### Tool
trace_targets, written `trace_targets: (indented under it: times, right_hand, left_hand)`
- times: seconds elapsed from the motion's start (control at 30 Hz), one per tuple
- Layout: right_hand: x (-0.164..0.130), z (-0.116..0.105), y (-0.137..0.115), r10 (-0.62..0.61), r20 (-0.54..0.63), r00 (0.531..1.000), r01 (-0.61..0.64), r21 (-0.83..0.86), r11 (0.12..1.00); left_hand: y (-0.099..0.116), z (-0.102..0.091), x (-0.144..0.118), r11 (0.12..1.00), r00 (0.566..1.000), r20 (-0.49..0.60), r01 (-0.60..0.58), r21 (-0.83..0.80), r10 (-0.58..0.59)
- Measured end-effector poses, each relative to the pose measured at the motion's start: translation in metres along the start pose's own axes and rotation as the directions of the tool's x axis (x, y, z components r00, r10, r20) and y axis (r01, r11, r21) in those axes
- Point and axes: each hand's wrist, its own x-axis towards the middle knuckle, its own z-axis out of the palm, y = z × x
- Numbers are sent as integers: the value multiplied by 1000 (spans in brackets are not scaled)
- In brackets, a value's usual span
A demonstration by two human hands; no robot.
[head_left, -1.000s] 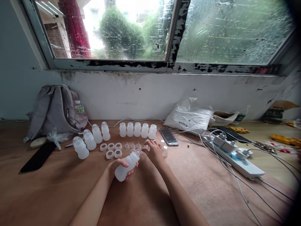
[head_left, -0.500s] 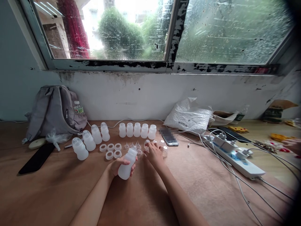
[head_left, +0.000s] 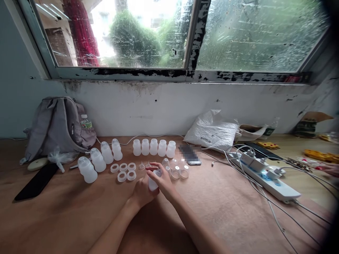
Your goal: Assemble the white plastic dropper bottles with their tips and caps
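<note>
My left hand (head_left: pixel 144 192) is wrapped around a frosted baby bottle (head_left: pixel 153 184), held tilted above the table. Over the bottle's top, my right hand (head_left: pixel 161 178) is closed on a clear dome cap (head_left: pixel 158 173), mostly hidden by the fingers. Just right of it stand several clear caps (head_left: pixel 175 173). White collar rings (head_left: pixel 131 175) lie in two rows to the left. A few clear nipples (head_left: pixel 142 165) sit behind my hands, partly covered. Behind them is a row of open bottles (head_left: pixel 154 147); capped bottles (head_left: pixel 97 159) stand at the left.
A phone (head_left: pixel 191 155) and silvery bag (head_left: pixel 212 130) lie behind on the right. A power strip (head_left: pixel 267 176) with loose cables spreads across the right side. Left are a grey backpack (head_left: pixel 58 123) and a black flat case (head_left: pixel 37 181). Another person's hand (head_left: pixel 331 170) shows far right.
My right hand has left the clear caps and moved left onto the bottle's top with a cap. My left hand has shifted slightly right with the bottle.
</note>
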Motion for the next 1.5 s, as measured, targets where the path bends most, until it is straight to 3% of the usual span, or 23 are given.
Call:
trace_targets:
  times: [0.23, 0.33, 0.4, 0.47, 0.5, 0.57, 0.63, 0.73, 0.83, 1.0, 1.13, 1.2, 1.27, 1.33, 1.4, 1.5]
  right_hand:
    - [0, -1, -5, 72, -37, 997, -72, 1, 997]
    - [-2, -4, -14, 123, 65, 990, -128, 90, 988]
    - [-4, -7, -21, 148, 225, 963, -185, 155, 970]
    - [-4, -12, -25, 121, 383, 916, -216, 217, 952]
    - [-3, -15, -26, 96, 435, 895, -219, 244, 945]
    - [0, -20, -22, 52, 414, 909, -178, 271, 946]
    - [6, -25, -15, 42, 271, 962, -119, 272, 955]
    - [13, -30, -6, 46, 121, 992, -85, 349, 933]
    - [13, -33, -6, 67, 173, 983, -137, 431, 892]
    - [12, -35, -7, 120, 229, 966, -212, 438, 873]
    - [20, -42, 1, 99, 98, 990, -134, 484, 865]
    - [24, -47, 6, 94, -32, 995, -66, 490, 869]
    - [28, -51, 9, 103, -138, 985, -21, 498, 867]
    - [30, -54, 9, 125, -189, 974, -8, 523, 852]
    - [30, -56, 8, 151, -204, 967, -12, 557, 831]
    - [30, -57, 6, 171, -207, 963, -20, 579, 815]
  left_hand:
    - [15, 0, 3, 996, 992, 123, 19, -93, -8]
    - [20, -2, -1, 934, 948, 306, 188, -302, -92]
    - [19, -2, -6, 763, 844, 528, 400, -507, -91]
    - [16, -1, -10, 503, 736, 676, 569, -650, 41]
    - [15, -1, -11, 380, 706, 695, 611, -694, 133]
    - [14, -3, -11, 206, 689, 660, 629, -750, 298]
    - [16, -8, -10, 152, 691, 617, 611, -777, 377]
    - [18, -14, -8, 226, 711, 624, 582, -781, 325]
    - [17, -12, -7, 336, 740, 649, 573, -747, 180]
    - [13, -8, -4, 444, 721, 692, 615, -652, 17]
    - [20, -11, -4, 522, 754, 656, 575, -630, -37]
    - [24, -11, -3, 624, 830, 555, 464, -629, -58]
    - [24, -9, -1, 766, 927, 372, 276, -581, -52]
    - [18, -6, 3, 885, 984, 179, 82, -457, 2]
    - [11, -6, 7, 955, 995, 64, -60, -292, 82]
    - [4, -12, 11, 982, 983, 32, -178, -56, 180]
